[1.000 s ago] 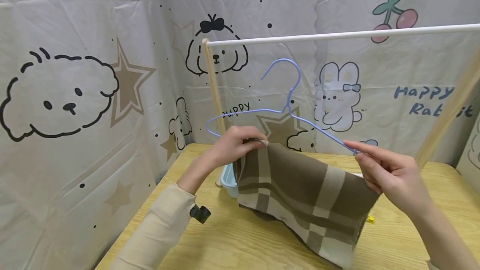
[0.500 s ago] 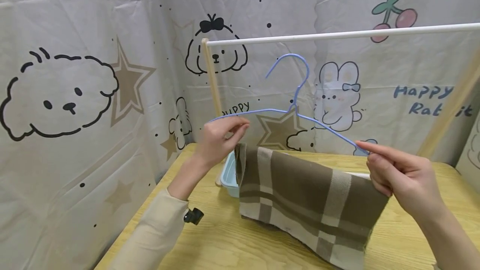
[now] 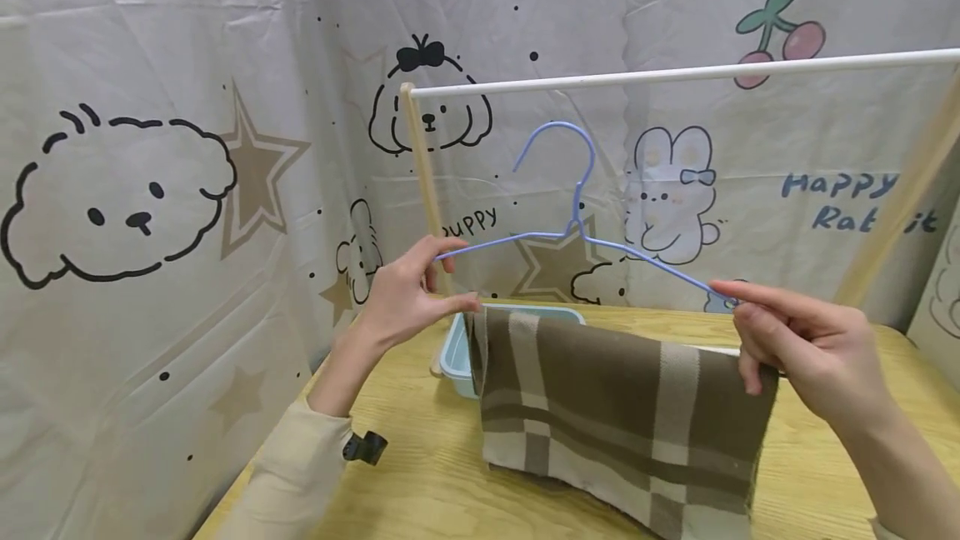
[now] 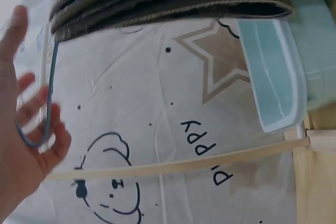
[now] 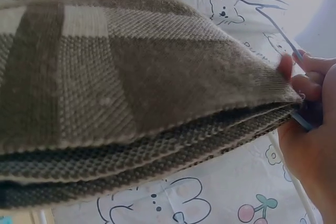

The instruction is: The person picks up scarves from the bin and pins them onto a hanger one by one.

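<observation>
A brown and cream checked scarf (image 3: 592,390), folded in layers, hangs over the lower part of a blue wire hanger (image 3: 576,207). The hanger's hook points up, below the rack's rail. My right hand (image 3: 817,348) pinches the hanger's right end between thumb and index finger, close beside the scarf's edge. At the hanger's left end, my left hand (image 3: 401,294) has its loosely bent fingers against the wire, thumb spread away toward the scarf's top left corner. The left wrist view shows the wire loop (image 4: 53,66) lying across those fingers. The scarf hides most of the lower bar.
A rack with a white rail (image 3: 675,73) and wooden posts (image 3: 423,165) stands behind the hanger. Partly behind the scarf is a pale blue plastic basin (image 3: 459,365) on the wooden table (image 3: 420,473). A printed curtain (image 3: 150,340) encloses the back and left side.
My left hand has let go of the scarf's top left part and moved left to the hanger's left end. My right hand still pinches the right end, slightly farther right.
</observation>
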The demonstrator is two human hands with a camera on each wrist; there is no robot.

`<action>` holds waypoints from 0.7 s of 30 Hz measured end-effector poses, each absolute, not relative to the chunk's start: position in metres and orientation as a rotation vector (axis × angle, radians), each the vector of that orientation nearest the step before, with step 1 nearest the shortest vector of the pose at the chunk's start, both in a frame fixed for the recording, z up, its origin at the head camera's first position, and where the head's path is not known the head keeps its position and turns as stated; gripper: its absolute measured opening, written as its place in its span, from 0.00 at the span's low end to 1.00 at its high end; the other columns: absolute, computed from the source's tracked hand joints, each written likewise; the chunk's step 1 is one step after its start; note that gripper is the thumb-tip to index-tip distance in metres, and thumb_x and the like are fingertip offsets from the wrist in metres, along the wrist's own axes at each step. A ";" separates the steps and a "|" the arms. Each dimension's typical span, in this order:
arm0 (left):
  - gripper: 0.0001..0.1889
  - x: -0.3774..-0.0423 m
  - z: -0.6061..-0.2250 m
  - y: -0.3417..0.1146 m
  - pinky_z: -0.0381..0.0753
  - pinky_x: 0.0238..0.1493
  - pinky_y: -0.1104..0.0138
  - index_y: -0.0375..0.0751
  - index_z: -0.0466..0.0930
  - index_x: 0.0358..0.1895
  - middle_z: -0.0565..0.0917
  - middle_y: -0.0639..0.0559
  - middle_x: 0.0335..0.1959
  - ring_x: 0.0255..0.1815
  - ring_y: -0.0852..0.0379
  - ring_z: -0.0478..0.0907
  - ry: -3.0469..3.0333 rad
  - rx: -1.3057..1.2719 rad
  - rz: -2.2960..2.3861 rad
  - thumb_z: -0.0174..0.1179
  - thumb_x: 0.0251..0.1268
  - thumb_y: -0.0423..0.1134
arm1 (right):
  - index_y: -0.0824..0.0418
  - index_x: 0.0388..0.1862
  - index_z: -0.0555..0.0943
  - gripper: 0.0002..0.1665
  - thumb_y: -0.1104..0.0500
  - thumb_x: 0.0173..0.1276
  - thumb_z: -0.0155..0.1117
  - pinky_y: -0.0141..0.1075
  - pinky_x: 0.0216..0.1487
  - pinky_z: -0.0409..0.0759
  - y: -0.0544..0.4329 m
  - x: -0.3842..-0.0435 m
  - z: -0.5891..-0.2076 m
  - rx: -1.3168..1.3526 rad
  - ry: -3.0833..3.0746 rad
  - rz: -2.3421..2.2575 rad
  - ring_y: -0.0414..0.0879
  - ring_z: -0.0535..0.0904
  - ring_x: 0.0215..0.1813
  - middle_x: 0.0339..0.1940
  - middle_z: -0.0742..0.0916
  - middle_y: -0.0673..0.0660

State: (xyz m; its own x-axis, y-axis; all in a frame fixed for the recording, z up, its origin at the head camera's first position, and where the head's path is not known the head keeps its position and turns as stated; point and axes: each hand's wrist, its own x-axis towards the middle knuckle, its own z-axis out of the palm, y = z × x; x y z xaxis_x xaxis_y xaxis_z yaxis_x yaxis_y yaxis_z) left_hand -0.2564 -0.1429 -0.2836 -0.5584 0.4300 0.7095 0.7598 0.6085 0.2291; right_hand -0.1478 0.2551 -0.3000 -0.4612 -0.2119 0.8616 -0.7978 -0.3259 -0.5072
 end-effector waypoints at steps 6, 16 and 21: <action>0.49 -0.247 -0.293 -0.136 0.67 0.20 0.69 0.52 0.69 0.67 0.77 0.53 0.49 0.30 0.59 0.76 -2.383 -0.816 -0.537 0.76 0.38 0.66 | 0.92 0.54 0.70 0.20 0.89 0.63 0.40 0.40 0.29 0.85 0.258 -0.149 -0.298 1.222 -1.557 1.808 0.44 0.72 0.19 0.16 0.70 0.55; 0.19 -0.239 -0.278 -0.149 0.64 0.27 0.70 0.50 0.78 0.51 0.76 0.56 0.34 0.25 0.57 0.63 -2.459 -1.012 -0.919 0.71 0.57 0.35 | 0.90 0.49 0.74 0.17 0.89 0.62 0.45 0.31 0.24 0.75 0.265 -0.155 -0.300 1.117 -1.550 1.750 0.47 0.85 0.24 0.18 0.80 0.57; 0.09 -0.234 -0.272 -0.153 0.62 0.24 0.70 0.48 0.78 0.31 0.70 0.57 0.20 0.20 0.62 0.62 -2.316 -1.005 -1.053 0.63 0.69 0.44 | 0.90 0.48 0.76 0.15 0.87 0.63 0.49 0.34 0.21 0.67 0.262 -0.162 -0.301 1.151 -1.522 1.700 0.46 0.86 0.24 0.19 0.81 0.55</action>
State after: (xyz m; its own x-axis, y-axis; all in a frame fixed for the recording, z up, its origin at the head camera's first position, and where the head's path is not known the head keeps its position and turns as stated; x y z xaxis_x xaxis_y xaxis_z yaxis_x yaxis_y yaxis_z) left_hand -0.2344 -0.1531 -0.2719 -0.6596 0.4449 0.6058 0.7490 0.4568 0.4800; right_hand -0.1618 0.2622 -0.3011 -0.4614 -0.1237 0.8785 -0.8596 -0.1826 -0.4772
